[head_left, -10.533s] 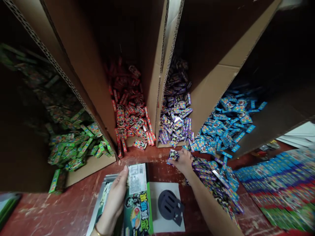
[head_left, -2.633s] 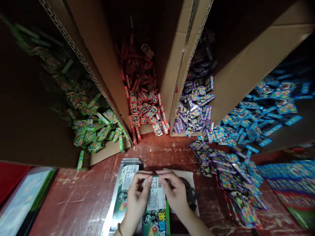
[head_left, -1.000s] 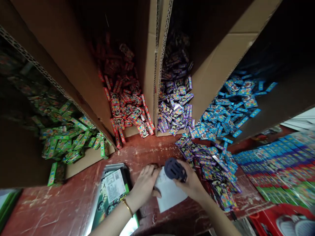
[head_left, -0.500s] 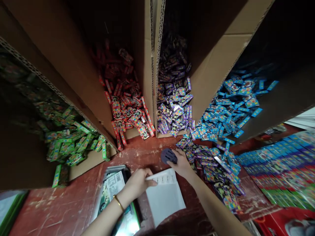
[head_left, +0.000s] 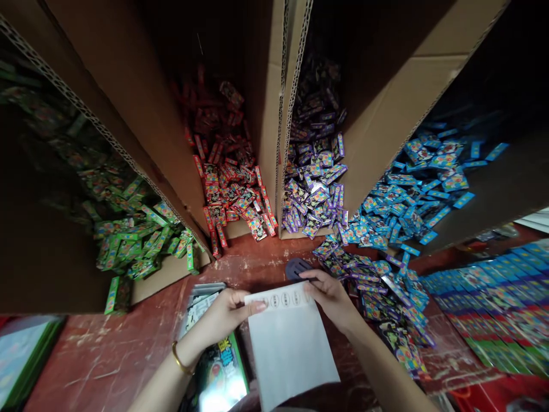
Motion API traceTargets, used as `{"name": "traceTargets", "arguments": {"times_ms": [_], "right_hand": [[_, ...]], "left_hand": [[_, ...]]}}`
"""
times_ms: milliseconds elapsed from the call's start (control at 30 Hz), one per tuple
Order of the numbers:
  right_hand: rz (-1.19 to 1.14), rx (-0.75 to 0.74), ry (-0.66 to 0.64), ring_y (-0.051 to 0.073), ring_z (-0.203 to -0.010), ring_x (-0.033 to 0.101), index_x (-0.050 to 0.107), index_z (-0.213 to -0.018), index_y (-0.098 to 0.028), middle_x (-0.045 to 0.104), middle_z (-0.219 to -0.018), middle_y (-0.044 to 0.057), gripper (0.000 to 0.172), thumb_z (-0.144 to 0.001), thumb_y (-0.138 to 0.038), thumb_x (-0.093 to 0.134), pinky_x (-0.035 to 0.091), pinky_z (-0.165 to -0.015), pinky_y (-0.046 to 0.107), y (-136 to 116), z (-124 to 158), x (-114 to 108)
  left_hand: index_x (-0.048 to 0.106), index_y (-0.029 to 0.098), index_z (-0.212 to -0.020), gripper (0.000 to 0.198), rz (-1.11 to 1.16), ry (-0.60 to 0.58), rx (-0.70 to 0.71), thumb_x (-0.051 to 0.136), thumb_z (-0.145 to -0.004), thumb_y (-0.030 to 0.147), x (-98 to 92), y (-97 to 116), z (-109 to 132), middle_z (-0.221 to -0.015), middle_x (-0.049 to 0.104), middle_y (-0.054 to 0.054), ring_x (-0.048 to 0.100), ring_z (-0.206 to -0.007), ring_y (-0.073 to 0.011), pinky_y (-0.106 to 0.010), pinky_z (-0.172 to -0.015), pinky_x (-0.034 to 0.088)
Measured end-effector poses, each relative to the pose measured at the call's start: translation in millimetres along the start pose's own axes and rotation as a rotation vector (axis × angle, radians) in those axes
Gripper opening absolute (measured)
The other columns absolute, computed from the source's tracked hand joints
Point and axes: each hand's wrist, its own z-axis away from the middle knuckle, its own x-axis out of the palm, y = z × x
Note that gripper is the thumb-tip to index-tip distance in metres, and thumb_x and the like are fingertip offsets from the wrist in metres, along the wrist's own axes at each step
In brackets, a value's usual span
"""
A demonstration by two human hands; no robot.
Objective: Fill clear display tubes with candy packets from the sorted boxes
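Observation:
A white sheet of round printed stickers (head_left: 291, 349) hangs between my hands, with a row of ovals along its folded or rolled top edge. My left hand (head_left: 225, 312) pinches the top left corner, thumb on the front. At the top right end, my right hand (head_left: 332, 294) is closed on the sheet's edge. Just behind my right fingertips, a dark round slotted disc (head_left: 295, 268) lies on the table, partly covered by the hand. Under my left forearm sits a glossy printed box with green edges (head_left: 227, 360), partly hidden.
Open cardboard boxes (head_left: 270, 114) stand along the back, holding small green packs (head_left: 146, 243), red packs (head_left: 234, 194), purple packs (head_left: 315, 194) and blue packs (head_left: 420, 183). Loose purple and blue packs (head_left: 377, 286) spill onto the red table (head_left: 98, 355). Stacked multicoloured sets (head_left: 497, 303) lie right.
My right hand has let go of the dark disc and moved onto the right end of the sticker sheet. The sheet is more spread out. The view has shifted slightly.

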Motion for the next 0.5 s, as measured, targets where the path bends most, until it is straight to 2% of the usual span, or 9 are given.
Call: {"name": "traceTargets", "arguments": {"times_ms": [67, 167, 267, 333, 467, 500], "right_hand": [[-0.003, -0.045, 0.034, 0.011, -0.054, 0.053, 0.057, -0.100, -0.017, 0.061, -0.065, -0.001, 0.040, -0.074, -0.046, 0.064, 0.040, -0.050, 0.022, -1.3, 2.1, 2.8], [0.026, -0.098, -0.018, 0.013, -0.063, 0.056, 0.055, -0.104, -0.019, 0.061, -0.073, 0.000, 0.045, -0.067, -0.041, 0.072, 0.042, -0.054, 0.023, -2.1, 6.5, 5.6], [0.160, -0.106, -0.004, 0.011, -0.057, 0.052, 0.060, -0.082, -0.017, 0.058, -0.065, -0.001, 0.028, -0.069, -0.039, 0.070, 0.039, -0.050, 0.021, -0.4, 8.9, 4.9], [0.226, -0.113, 0.025, 0.010, -0.052, 0.048, 0.059, -0.070, -0.016, 0.054, -0.058, -0.002, 0.027, -0.074, -0.042, 0.065, 0.036, -0.046, 0.021, 0.6, 8.9, 3.5], [0.237, -0.137, -0.003, 0.011, -0.055, 0.049, 0.060, -0.071, -0.016, 0.056, -0.062, -0.001, 0.024, -0.073, -0.040, 0.066, 0.036, -0.048, 0.021, -3.2, 7.4, 2.1], [0.232, -0.137, -0.005, 0.011, -0.055, 0.049, 0.061, -0.072, -0.016, 0.056, -0.062, -0.001, 0.024, -0.072, -0.039, 0.066, 0.036, -0.048, 0.021, -5.4, 7.2, 2.3]], "left_hand": [[0.061, 0.015, -0.060, 0.034, 0.001, 0.015, 0.001, 0.056, -0.079, 0.043, 2.3, -1.5, -0.4, -0.055, 0.053, 0.003, 0.043, -0.053, -0.0114, -0.022, -0.053, 0.035], [0.060, 0.016, -0.058, 0.036, -0.012, 0.032, 0.001, 0.055, -0.080, 0.044, 5.8, -0.6, -0.3, -0.052, 0.054, 0.004, 0.044, -0.051, -0.0115, -0.022, -0.051, 0.035], [0.065, 0.017, -0.071, 0.027, -0.035, 0.073, 0.036, 0.057, -0.079, 0.041, 8.2, 1.9, 0.9, -0.066, 0.064, 0.001, 0.054, -0.060, -0.0152, -0.022, -0.056, 0.041], [0.066, 0.018, -0.086, 0.022, -0.051, 0.131, 0.076, 0.058, -0.079, 0.038, 9.2, 4.2, 1.6, -0.079, 0.067, -0.001, 0.059, -0.070, -0.0174, -0.023, -0.061, 0.044], [0.065, 0.019, -0.080, 0.021, -0.143, 0.187, 0.108, 0.055, -0.081, 0.037, 11.2, 9.8, 2.7, -0.069, 0.064, 0.000, 0.055, -0.061, -0.0149, -0.021, -0.053, 0.040], [0.065, 0.020, -0.083, 0.020, -0.152, 0.201, 0.113, 0.056, -0.081, 0.037, 11.7, 11.3, 3.0, -0.070, 0.065, 0.000, 0.055, -0.060, -0.0144, -0.020, -0.052, 0.039]]}}
